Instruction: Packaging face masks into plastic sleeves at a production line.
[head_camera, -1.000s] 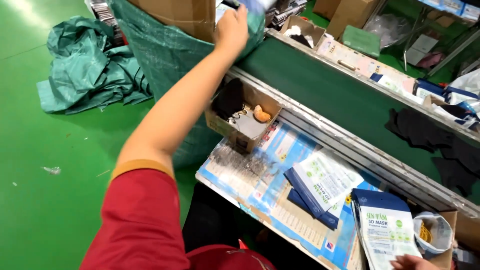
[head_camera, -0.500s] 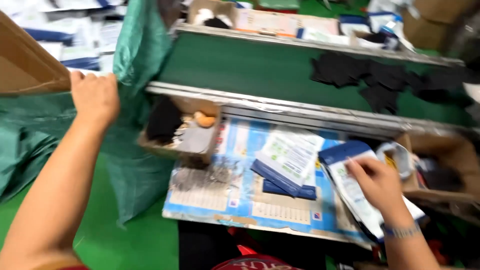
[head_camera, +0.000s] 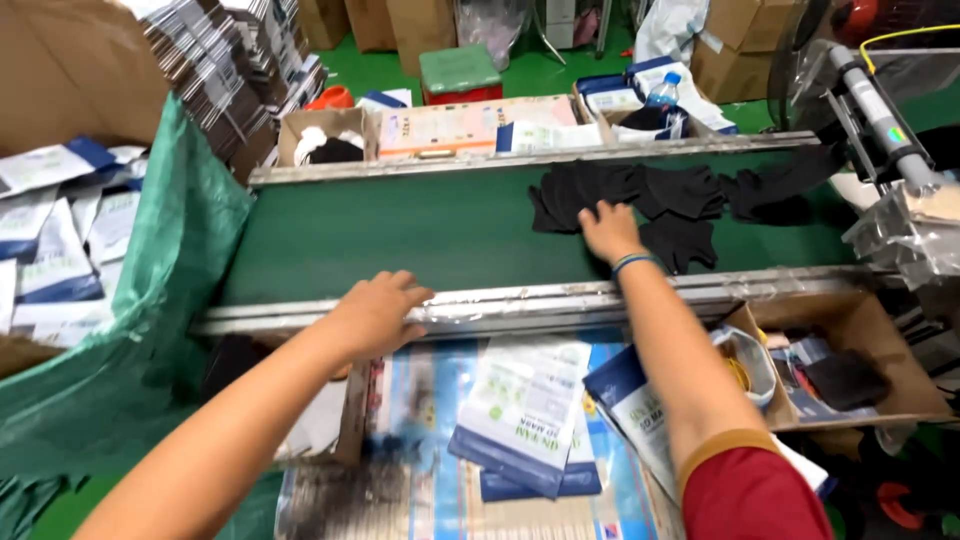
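Observation:
My right hand (head_camera: 606, 229) reaches over the green conveyor belt (head_camera: 400, 235) and lies flat on the edge of a pile of black fabric pieces (head_camera: 640, 195), fingers spread. My left hand (head_camera: 378, 312) rests, fingers apart, on the belt's near metal rail (head_camera: 520, 298), holding nothing. Below the rail, white and blue pouches (head_camera: 525, 415) lie on a printed sheet between my arms.
A green woven sack (head_camera: 150, 300) full of white and blue pouches stands at the left. A cardboard box (head_camera: 850, 365) with dark items sits at the right, next to a tape roll (head_camera: 750, 365). Boxes and a bottle (head_camera: 662, 92) line the belt's far side.
My left hand has left the sack's edge and dropped onto the rail. My right hand has risen from the pouches to the black fabric on the belt. The view has swung right.

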